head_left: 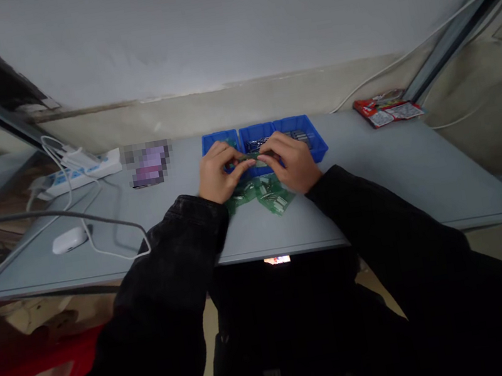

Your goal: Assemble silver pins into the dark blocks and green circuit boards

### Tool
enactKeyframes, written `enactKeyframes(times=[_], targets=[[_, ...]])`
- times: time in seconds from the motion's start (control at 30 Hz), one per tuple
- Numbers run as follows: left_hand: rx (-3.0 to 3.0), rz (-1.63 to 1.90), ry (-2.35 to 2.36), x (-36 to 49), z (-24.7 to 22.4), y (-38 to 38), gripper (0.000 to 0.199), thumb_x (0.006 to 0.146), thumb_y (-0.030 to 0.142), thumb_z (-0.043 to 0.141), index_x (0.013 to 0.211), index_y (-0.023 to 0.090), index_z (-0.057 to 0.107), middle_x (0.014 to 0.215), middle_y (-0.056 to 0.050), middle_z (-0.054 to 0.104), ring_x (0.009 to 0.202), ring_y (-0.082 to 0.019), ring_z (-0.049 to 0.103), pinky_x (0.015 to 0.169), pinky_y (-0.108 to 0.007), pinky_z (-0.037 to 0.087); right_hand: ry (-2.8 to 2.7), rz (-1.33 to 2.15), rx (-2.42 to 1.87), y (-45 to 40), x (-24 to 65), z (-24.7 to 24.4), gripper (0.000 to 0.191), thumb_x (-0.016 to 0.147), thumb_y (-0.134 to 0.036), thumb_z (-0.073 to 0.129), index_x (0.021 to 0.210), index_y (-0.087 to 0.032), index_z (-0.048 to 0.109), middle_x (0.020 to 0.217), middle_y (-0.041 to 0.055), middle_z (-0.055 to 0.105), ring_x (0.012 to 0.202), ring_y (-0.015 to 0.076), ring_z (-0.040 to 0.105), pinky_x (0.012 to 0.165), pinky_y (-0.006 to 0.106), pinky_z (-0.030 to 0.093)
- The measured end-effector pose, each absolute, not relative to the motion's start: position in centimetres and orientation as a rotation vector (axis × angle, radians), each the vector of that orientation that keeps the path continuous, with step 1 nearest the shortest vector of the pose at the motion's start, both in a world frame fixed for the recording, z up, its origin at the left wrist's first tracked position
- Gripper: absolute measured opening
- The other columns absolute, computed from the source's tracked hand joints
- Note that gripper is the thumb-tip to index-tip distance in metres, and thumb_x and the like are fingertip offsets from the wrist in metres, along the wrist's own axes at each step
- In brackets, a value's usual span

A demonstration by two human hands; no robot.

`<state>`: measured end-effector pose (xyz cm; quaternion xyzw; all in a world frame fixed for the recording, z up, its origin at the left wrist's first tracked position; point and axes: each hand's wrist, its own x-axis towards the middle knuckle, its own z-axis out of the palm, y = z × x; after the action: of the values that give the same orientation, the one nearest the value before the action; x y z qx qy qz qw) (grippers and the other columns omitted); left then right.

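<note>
My left hand and my right hand meet in front of the blue bins, fingertips pinching a small green plastic bag between them. Part of that bag is hidden by the fingers. Just below, on the table, lie a green bag with small metal pieces inside and another green bag partly behind my left hand. A left blue bin holds something green. In the middle blue bin are dark, thin metal parts, and the right blue bin contains grey metal pieces.
On the grey table, a white power strip with cables stands at the left. Nearer me is a white earbud case; a blurred-out phone-like object lies beyond. A red snack packet sits far right. A wall closes off the back.
</note>
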<state>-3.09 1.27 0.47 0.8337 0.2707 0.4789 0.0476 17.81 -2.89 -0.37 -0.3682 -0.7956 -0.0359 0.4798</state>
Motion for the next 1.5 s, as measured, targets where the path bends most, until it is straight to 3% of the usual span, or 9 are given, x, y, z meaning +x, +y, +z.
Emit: enactKeyframes(times=[0.4,0.8,0.93,1.1,1.27,1.4,1.5], targets=[[2.467,1.376,0.856,-3.06,0.32,0.84,0.032,0.091,0.046,0.073,0.077,0.019,0.065,0.069,0.0,0.062,0.064,-0.015,0.055,0.064,-0.029,0.046,-1.946,-0.068,-0.906,-2.93,17.78,-0.34,0.015,0.103,-0.027,0.053,0.094,-0.021,0.063,0.091,0.0053,0.065,0.083,0.02,0.06,0.077,0.035,0.046],[2.496,1.355,0.811,-3.12,0.43,0.8,0.021,0.098,0.037,0.065,0.097,0.018,0.073,0.086,-0.004,0.072,0.076,-0.017,0.062,0.072,-0.032,0.051,-1.921,-0.083,-0.864,-3.07,17.7,-0.14,0.014,0.104,-0.025,0.052,0.094,-0.021,0.061,0.089,0.0027,0.064,0.081,0.0175,0.06,0.075,0.032,0.046],[2.535,1.39,0.794,-3.06,0.5,1.0,0.025,0.098,0.043,0.065,0.095,0.019,0.072,0.08,-0.003,0.067,0.077,-0.018,0.06,0.075,-0.033,0.05,-1.896,-0.094,-0.876,-3.07,17.7,-0.2,0.016,0.105,-0.027,0.051,0.095,-0.021,0.061,0.09,0.0031,0.064,0.082,0.0178,0.06,0.076,0.033,0.046],[2.567,1.348,0.802,-3.02,0.48,1.23,0.032,0.096,0.05,0.066,0.093,0.019,0.071,0.086,-0.005,0.068,0.08,-0.019,0.058,0.074,-0.032,0.049,-1.841,-0.094,-0.92,-3.17,17.66,-0.17,0.017,0.105,-0.028,0.05,0.094,-0.02,0.061,0.09,0.0032,0.065,0.082,0.0176,0.061,0.079,0.032,0.047],[2.605,1.318,0.795,-3.08,0.39,1.28,0.031,0.095,0.047,0.068,0.087,0.017,0.069,0.08,-0.003,0.066,0.076,-0.018,0.056,0.075,-0.033,0.048,-1.823,-0.122,-0.899,-3.13,17.64,-0.13,0.017,0.105,-0.027,0.05,0.095,-0.02,0.061,0.089,0.0031,0.065,0.082,0.0174,0.062,0.077,0.031,0.047],[2.594,1.388,0.771,-3.11,0.35,1.3,0.033,0.096,0.046,0.068,0.08,0.017,0.066,0.073,-0.002,0.061,0.073,-0.018,0.055,0.071,-0.032,0.047,-1.847,-0.103,-0.919,-3.03,17.7,-0.31,0.013,0.103,-0.03,0.054,0.104,-0.02,0.062,0.093,0.0033,0.067,0.076,0.0167,0.061,0.076,0.032,0.05],[2.579,1.45,0.777,-3.11,0.32,1.34,0.034,0.098,0.046,0.065,0.079,0.018,0.065,0.071,-0.001,0.059,0.072,-0.017,0.055,0.07,-0.031,0.046,-1.851,-0.07,-0.972,-3.06,17.71,-0.57,0.024,0.101,-0.033,0.058,0.121,-0.021,0.059,0.091,0.0027,0.067,0.07,0.0171,0.06,0.075,0.034,0.052]])
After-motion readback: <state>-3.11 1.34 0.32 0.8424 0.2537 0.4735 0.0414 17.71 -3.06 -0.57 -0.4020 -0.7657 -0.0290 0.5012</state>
